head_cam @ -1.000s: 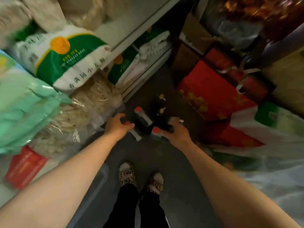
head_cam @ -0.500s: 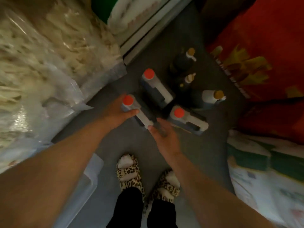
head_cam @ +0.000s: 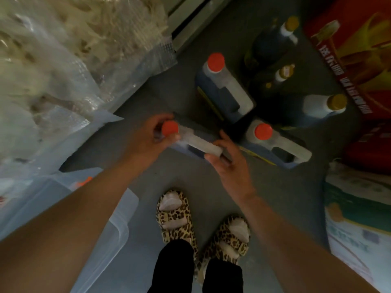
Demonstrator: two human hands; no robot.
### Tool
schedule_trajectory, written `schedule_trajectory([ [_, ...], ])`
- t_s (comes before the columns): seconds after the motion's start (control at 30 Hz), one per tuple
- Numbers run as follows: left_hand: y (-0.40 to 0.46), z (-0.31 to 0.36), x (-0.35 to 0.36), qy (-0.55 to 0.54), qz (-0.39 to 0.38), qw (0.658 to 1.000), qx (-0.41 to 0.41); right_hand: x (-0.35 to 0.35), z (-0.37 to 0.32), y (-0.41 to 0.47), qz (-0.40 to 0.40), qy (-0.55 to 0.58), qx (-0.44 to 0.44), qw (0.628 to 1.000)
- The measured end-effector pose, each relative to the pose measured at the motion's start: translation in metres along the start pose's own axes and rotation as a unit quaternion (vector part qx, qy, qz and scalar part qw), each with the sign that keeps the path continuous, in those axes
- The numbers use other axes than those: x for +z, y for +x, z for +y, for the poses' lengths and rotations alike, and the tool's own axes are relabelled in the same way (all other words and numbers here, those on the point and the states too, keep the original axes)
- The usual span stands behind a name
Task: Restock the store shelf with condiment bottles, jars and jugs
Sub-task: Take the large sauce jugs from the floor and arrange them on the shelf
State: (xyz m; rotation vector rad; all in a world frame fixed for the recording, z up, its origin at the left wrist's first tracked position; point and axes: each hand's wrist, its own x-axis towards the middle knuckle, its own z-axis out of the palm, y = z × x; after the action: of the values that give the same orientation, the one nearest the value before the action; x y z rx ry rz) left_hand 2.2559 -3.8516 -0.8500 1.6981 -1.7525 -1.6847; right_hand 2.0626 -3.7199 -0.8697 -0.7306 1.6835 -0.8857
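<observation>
Three dark jugs with red caps stand on the grey floor. My left hand [head_cam: 152, 138] is wrapped around the neck and cap of the nearest jug [head_cam: 195, 142]. My right hand [head_cam: 229, 163] grips the end of that jug's pale handle. A second jug [head_cam: 224, 89] stands behind it and a third jug [head_cam: 277, 144] stands to its right. Three dark bottles with gold caps [head_cam: 281, 39], [head_cam: 279, 78], [head_cam: 321, 106] are grouped at the back right.
Clear bags of dried goods [head_cam: 63, 66] bulge out on the left, with a clear plastic bin [head_cam: 110, 229] below them. The shelf base [head_cam: 190, 24] runs along the top. A red carton [head_cam: 359, 51] and a printed sack [head_cam: 359, 218] stand on the right. My slippered feet [head_cam: 175, 216] are below.
The camera dropped closer to the floor. My left hand closed around the nearest jug's cap end, and my right hand moved from the third jug onto the nearest jug's handle.
</observation>
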Motion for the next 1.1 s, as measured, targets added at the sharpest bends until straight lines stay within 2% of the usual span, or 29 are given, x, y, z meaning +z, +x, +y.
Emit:
schedule_trajectory([
  [0.13, -0.029, -0.03, -0.002, -0.042, -0.045, 0.997, -0.043, 0.0, 0.012, -0.007, 0.013, 0.021, -0.017, 1.0],
  [0.27, -0.02, -0.04, -0.001, -0.009, -0.073, 0.997, -0.023, -0.001, 0.013, 0.0, -0.005, 0.041, -0.015, 0.999],
  [0.43, -0.003, -0.039, -0.006, -0.027, -0.115, 0.993, -0.011, -0.006, 0.016, 0.008, -0.035, 0.032, -0.023, 0.999],
  [0.53, 0.002, -0.04, -0.012, -0.008, -0.112, 0.994, 0.004, -0.004, 0.014, 0.012, -0.027, 0.023, -0.031, 0.999],
  [0.7, 0.017, -0.026, -0.002, 0.005, -0.065, 0.997, 0.046, -0.002, 0.003, 0.028, 0.009, 0.039, -0.052, 0.998],
  [0.8, 0.03, -0.016, 0.0, -0.026, -0.058, 0.998, 0.029, 0.001, -0.002, 0.034, 0.032, 0.043, -0.049, 0.997],
  [1.0, 0.043, -0.01, -0.005, 0.009, -0.064, 0.998, -0.004, 0.009, -0.005, 0.029, 0.054, 0.074, -0.008, 0.996],
  [1.1, 0.036, -0.01, -0.001, -0.007, -0.047, 0.999, -0.016, 0.011, -0.009, 0.03, 0.06, 0.037, 0.009, 0.997],
])
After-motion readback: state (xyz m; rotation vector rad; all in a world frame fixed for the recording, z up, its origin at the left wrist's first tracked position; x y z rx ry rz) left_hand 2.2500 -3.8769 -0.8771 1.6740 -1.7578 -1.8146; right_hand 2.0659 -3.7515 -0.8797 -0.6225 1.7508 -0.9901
